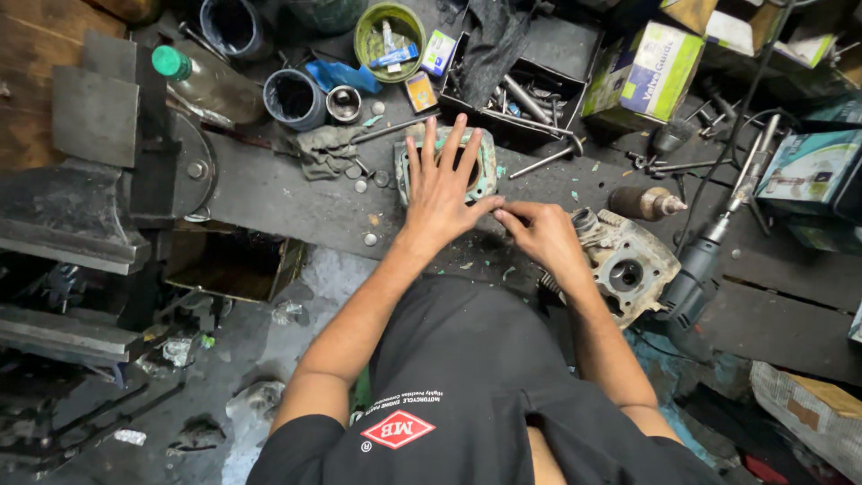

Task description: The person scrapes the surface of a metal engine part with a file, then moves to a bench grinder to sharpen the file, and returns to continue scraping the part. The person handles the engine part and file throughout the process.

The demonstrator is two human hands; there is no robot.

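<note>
The person's left hand [440, 184] lies flat with fingers spread on top of a greenish engine cylinder block [486, 175], pressing on it rather than gripping it; the block sits on the dark workbench [269, 193] near the middle of the view, just in front of a black tray of bolts and rods [530, 94]. The right hand [539, 235] rests on the bench just right of the block, fingers bunched and pinched together at the tips, which meet the left thumb; whether anything small is caught between them cannot be told. Flakes of green material (scattered around both hands) dot the bench surface.

Just right of the right hand lies a grimy cylinder head [628, 265], and beyond it an electric drill [709, 251] with its cord running up. A rag [328, 148] lies left of the block, near a dark cup [292, 97] and a plastic bottle with a green cap [202, 81]. A green bowl [389, 36] holding small items stands at the top, and a bench vise [99, 180] occupies the left side. Cardboard boxes [642, 72] sit at the upper right.
</note>
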